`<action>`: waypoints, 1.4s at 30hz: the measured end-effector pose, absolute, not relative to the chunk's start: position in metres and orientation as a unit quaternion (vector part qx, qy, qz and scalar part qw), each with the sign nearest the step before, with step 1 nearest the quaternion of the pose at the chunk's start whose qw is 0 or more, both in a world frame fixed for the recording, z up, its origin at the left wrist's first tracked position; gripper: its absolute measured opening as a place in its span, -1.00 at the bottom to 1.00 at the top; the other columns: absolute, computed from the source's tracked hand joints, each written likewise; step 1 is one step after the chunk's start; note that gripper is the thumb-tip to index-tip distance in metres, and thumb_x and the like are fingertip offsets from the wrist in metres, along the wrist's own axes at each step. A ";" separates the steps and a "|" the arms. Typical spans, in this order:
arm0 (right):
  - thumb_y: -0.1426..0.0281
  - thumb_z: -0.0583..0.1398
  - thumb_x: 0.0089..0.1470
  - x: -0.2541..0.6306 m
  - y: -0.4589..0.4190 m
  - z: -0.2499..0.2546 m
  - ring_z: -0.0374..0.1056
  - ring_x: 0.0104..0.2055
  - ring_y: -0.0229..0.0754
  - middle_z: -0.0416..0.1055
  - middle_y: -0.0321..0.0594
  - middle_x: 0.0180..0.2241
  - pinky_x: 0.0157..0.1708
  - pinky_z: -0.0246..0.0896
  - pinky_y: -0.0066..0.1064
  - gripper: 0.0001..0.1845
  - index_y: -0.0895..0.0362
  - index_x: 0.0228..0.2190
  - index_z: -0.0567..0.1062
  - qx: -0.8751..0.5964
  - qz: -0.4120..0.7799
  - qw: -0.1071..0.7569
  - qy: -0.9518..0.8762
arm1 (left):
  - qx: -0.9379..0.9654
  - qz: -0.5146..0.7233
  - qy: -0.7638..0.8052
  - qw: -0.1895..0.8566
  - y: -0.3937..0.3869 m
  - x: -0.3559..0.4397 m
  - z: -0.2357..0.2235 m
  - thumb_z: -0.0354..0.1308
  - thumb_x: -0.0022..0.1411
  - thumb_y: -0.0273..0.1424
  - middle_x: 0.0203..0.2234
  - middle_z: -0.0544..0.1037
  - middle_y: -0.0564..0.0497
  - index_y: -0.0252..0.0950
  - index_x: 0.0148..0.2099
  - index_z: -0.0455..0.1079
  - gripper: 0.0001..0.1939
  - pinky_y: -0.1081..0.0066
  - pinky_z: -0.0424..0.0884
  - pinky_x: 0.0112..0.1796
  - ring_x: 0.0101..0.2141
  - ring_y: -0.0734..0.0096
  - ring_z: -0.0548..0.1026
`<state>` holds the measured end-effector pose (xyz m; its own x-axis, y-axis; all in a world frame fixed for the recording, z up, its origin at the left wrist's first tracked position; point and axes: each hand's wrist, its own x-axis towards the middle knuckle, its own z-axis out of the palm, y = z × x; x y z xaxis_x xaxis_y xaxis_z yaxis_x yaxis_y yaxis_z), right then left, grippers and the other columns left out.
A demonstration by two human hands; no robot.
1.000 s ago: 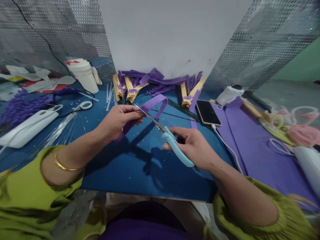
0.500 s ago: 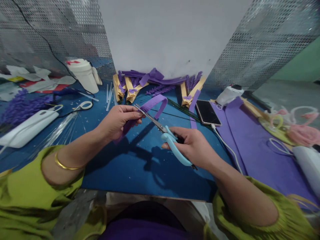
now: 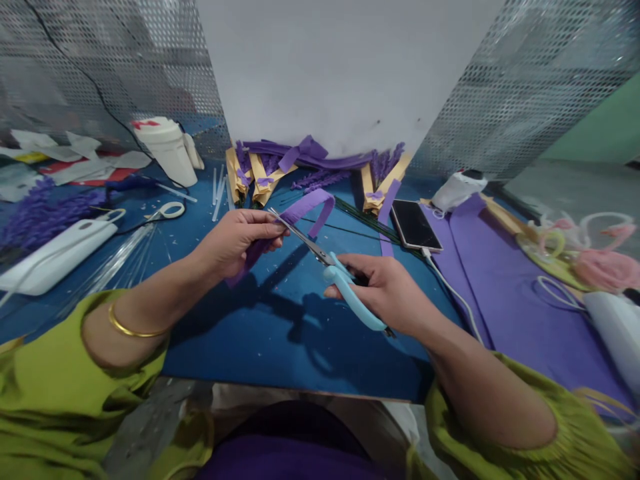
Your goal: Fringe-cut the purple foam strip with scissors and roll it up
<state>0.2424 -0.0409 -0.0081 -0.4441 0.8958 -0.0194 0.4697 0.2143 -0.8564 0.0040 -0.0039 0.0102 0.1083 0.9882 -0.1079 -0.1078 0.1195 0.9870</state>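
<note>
My left hand (image 3: 235, 241) pinches a purple foam strip (image 3: 311, 202) that arches up and over to the right above the blue table (image 3: 260, 333). My right hand (image 3: 390, 293) grips light-blue-handled scissors (image 3: 345, 283), fingers through the loops. The metal blades (image 3: 297, 233) point up-left and meet the strip right at my left fingertips.
A phone (image 3: 415, 225) on a white cable lies right of the strip beside purple foam sheets (image 3: 500, 293). Yellow-and-purple pieces (image 3: 260, 175) are stacked at the back wall. A white cup (image 3: 167, 150), other scissors (image 3: 165, 212), a white device (image 3: 50, 253) and purple sprigs (image 3: 40, 213) sit left.
Almost nothing has changed: my right hand and the scissors have shifted very slightly, and the strip stays pinched in my left hand.
</note>
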 end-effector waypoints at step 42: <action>0.18 0.33 -0.04 0.239 -0.040 -0.005 0.29 -0.40 -0.20 0.47 -0.30 -0.37 -0.48 0.10 -0.43 -0.73 0.09 -0.35 0.51 -0.501 0.376 0.249 -0.739 | 0.483 0.492 0.461 0.559 -0.003 0.003 0.002 0.41 -0.08 -0.40 -0.64 0.51 0.06 -0.29 -0.48 0.56 -0.90 0.58 0.31 -0.49 -0.56 0.55 0.43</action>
